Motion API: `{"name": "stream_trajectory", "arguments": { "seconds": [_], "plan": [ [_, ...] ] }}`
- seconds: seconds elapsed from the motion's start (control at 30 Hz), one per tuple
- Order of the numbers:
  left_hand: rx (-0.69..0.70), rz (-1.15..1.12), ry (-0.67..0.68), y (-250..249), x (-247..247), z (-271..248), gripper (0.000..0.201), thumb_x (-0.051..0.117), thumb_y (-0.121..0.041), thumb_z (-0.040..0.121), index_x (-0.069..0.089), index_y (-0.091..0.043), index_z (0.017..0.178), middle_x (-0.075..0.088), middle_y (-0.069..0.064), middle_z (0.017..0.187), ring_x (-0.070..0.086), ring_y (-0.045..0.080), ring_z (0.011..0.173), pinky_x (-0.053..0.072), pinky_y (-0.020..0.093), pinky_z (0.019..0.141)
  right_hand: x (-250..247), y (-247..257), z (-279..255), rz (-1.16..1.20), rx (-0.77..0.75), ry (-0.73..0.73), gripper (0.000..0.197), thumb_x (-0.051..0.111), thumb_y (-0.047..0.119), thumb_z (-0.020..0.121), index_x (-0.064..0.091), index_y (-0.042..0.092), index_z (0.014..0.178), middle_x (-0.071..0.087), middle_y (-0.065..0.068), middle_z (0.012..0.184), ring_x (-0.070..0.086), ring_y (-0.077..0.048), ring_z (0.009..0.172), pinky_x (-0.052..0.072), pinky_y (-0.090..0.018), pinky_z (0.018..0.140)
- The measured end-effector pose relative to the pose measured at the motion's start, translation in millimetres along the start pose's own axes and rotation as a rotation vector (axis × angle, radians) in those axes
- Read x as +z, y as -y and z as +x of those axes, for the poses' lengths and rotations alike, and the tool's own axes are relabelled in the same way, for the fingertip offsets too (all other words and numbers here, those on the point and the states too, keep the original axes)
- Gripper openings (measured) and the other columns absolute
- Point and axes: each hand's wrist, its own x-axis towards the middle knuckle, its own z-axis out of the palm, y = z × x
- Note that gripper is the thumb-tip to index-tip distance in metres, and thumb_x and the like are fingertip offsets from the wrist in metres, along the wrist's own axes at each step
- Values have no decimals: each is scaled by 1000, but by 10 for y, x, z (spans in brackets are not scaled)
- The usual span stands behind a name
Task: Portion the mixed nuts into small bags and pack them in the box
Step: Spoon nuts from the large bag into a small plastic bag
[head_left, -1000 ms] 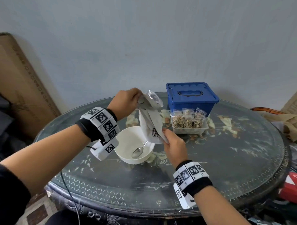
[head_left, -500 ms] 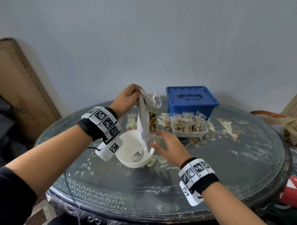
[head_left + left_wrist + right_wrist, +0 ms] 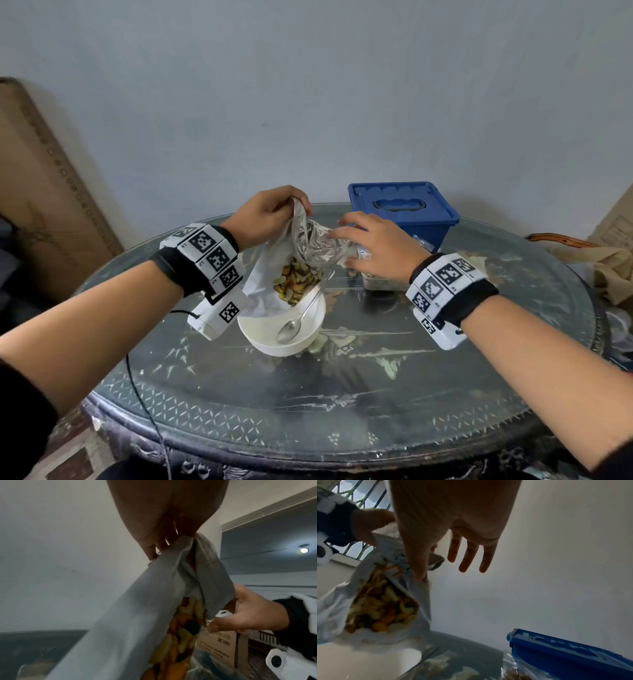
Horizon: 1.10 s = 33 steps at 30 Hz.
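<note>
A large silver-white nut bag [image 3: 263, 284] hangs over the white bowl [image 3: 255, 330], its mouth pulled wide so the mixed nuts [image 3: 296, 282] show inside. My left hand [image 3: 294, 205] grips the bag's upper left rim [image 3: 173, 553]. Thumb and forefinger of my right hand [image 3: 342, 236] pinch the rim's right side [image 3: 435, 561], with the other fingers straight. A metal spoon [image 3: 294, 325] lies in the bowl. The closed blue box [image 3: 400, 209] stands behind. A clear tray of filled small bags [image 3: 380, 286] sits before it, mostly hidden by my right hand.
All of this sits on a round glass-topped table [image 3: 342, 394] against a pale wall. A brown cardboard sheet [image 3: 37, 192] leans at the left, and cloth with an orange strap [image 3: 582, 253] lies past the table's right edge. A cable [image 3: 144, 394] trails off my left wrist.
My right hand let go of the bag's lower end and rose to its mouth. The bag's mouth has been spread wide, exposing the nuts. My left hand keeps its hold at the top.
</note>
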Motion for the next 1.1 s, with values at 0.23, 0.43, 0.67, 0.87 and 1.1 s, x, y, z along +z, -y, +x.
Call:
{"name": "stream_trajectory", "arguments": {
  "seconds": [0.23, 0.43, 0.67, 0.87, 1.1],
  "plan": [
    [37, 31, 5, 106, -94, -29, 38, 37, 6, 88, 59, -25, 89, 66, -17, 93, 57, -8, 95, 44, 14, 92, 50, 48, 45, 100, -5, -170, 19, 55, 2, 79, 71, 1, 91, 63, -15, 100, 64, -30, 80, 50, -29, 74],
    [425, 762, 148, 244, -440, -86, 29, 35, -15, 80, 59, -30, 88, 69, -4, 94, 47, 14, 90, 35, 42, 86, -98, -25, 37, -183, -113, -56, 29, 44, 16, 82, 72, 11, 87, 67, -2, 98, 61, -29, 83, 50, -41, 68],
    [505, 992, 233, 345, -537, -111, 38, 33, -12, 79, 71, -20, 82, 70, -9, 92, 45, 12, 92, 40, 53, 82, -182, -67, 10, -136, -34, -41, 37, 37, 27, 84, 70, 10, 86, 62, -9, 95, 59, -30, 80, 44, -36, 66],
    [527, 1053, 198, 304, -594, -67, 32, 43, -6, 75, 72, -18, 81, 71, -8, 90, 46, 10, 92, 41, 55, 81, -180, -145, 14, 65, 81, -72, 17, 52, 10, 90, 66, 8, 99, 60, -5, 97, 59, -24, 83, 45, -31, 69],
    [78, 1033, 307, -79, -331, 26, 65, 18, -52, 70, 64, -29, 110, 60, -10, 114, 38, 14, 126, 15, 43, 109, -239, 136, 193, 348, 302, -330, 10, 54, 0, 85, 61, 5, 89, 59, -6, 82, 55, -20, 69, 48, -29, 66]
  ]
}}
